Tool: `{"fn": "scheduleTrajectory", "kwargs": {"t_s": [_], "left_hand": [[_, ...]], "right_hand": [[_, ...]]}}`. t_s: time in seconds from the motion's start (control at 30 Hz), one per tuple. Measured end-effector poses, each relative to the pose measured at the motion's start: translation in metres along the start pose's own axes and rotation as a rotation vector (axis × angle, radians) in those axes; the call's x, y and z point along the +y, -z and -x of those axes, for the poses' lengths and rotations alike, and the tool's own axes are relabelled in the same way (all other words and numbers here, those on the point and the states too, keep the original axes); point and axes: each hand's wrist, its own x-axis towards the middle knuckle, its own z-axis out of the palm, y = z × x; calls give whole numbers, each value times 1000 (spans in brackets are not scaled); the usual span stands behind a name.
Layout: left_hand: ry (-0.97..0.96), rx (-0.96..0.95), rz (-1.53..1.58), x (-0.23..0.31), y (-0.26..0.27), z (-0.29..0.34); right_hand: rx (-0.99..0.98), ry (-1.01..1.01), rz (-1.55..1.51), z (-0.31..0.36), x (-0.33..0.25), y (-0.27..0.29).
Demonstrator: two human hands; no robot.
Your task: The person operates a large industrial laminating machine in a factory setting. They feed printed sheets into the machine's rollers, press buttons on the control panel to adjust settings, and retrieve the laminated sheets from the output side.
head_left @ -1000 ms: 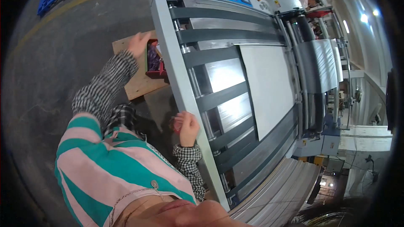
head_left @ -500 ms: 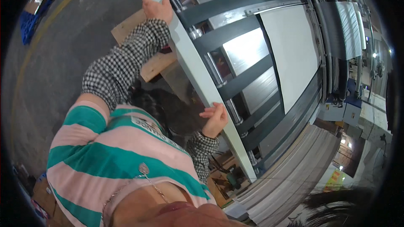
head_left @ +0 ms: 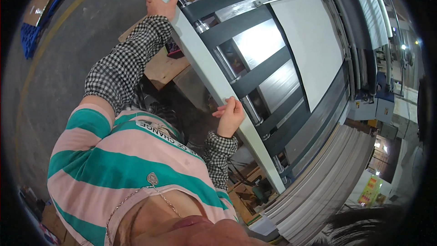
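Observation:
My left hand (head_left: 161, 8) rests against the pale metal side rail (head_left: 193, 50) of a conveyor machine, near its far end, thumb spread from the fingers. Further down the same rail, my right hand (head_left: 231, 116) lies against the edge, palm partly turned up and fingers loosely bent and apart. Neither hand has anything visible in it. Beyond the rail, wide dark belts (head_left: 268, 70) run across rollers (head_left: 226, 64) and shiny metal plates. A large white sheet (head_left: 312, 45) lies on the belts, out of reach of both hands.
Stacked pale sheets or boards (head_left: 325, 184) stand at the lower right, beside the machine. Rollers and bars (head_left: 339, 27) cross the machine's far right side. Wooden blocks (head_left: 166, 66) sit under the rail. A blue pallet (head_left: 34, 38) with cardboard is on the floor at far left.
The view has shifted slightly, so the machine and both hands sit a little differently in it. Both hands stay at the rail, and the right fingers look a little more bent.

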Motion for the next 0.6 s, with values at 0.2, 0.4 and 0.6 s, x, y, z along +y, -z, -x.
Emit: {"fn": "scheduleTrajectory", "kwargs": {"t_s": [0.2, 0.4, 0.6], "left_hand": [[31, -35, -55, 5, 3, -1], [-3, -25, -57, 3, 2, 2], [11, -25, -27, 0, 1, 0]], "right_hand": [[-13, -31, 2, -5, -12, 1], [-10, -7, 24, -3, -7, 2], [-39, -13, -5, -2, -7, 4]]}}
